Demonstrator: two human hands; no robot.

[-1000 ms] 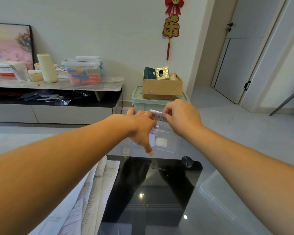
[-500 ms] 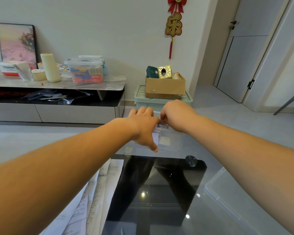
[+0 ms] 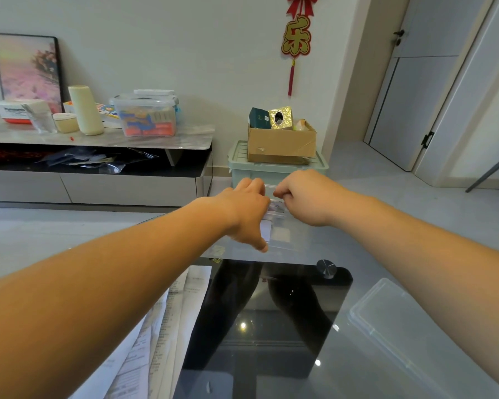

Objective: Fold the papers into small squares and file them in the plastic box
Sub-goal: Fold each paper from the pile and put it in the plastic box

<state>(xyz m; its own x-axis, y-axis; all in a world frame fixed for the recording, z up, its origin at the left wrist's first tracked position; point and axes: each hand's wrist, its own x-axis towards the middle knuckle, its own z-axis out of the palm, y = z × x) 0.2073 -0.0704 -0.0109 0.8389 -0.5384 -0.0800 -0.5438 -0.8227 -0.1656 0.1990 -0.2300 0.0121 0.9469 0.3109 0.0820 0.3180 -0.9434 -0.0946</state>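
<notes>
Currently both hands are at the plastic box (image 3: 284, 236), a clear one at the far edge of the table (image 3: 271, 349). Left hand (image 3: 247, 214) grips the box's left side: thumb stretched down the near wall, fingers curled over the rim. Right hand (image 3: 303, 197) is closed in a fist, fingertips pinching the folded paper (image 3: 276, 210), which sits at the box's open top, between the two hands. How deep the paper has gone in I cannot tell; the knuckles cover it.

Around the box:
- near-left: loose printed papers (image 3: 162, 326), fanned, partly under the left forearm
- near-right: clear lid (image 3: 386, 315) lying flat on the table
- just in front: round metal stud (image 3: 326, 267) in the glass

Table is glass with a dark glossy panel beneath that reflects both arms.

Behind the box: pale green storage bin (image 3: 274, 168) on the floor with a cardboard box (image 3: 281, 142) on top. Far left of it, a low TV console (image 3: 98, 139) with containers and a framed picture (image 3: 29, 67). Red-gold wall ornament (image 3: 296, 36) above, grey door (image 3: 421, 87) far right.
</notes>
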